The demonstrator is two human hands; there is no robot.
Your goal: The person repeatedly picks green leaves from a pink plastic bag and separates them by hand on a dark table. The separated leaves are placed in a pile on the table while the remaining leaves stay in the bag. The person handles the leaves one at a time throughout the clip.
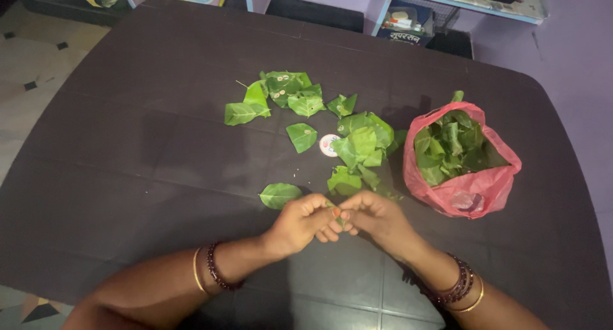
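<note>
My left hand [301, 224] and my right hand [377, 216] meet fingertip to fingertip near the table's front, both pinching one small folded green leaf [336, 214], mostly hidden by the fingers. A single flat leaf [279, 194] lies just left of my left hand. Beyond the hands, several loose green leaves [359, 145] are scattered around a small round white lid [329, 145], with another cluster of leaves [287, 90] farther back. A pink plastic bag [476, 183] full of green leaves stands open to the right of my right hand.
The dark table [128, 151] fills most of the view. Blue shelving [389, 4] with boxes stands behind its far edge. Tiled floor [25, 68] shows at the left.
</note>
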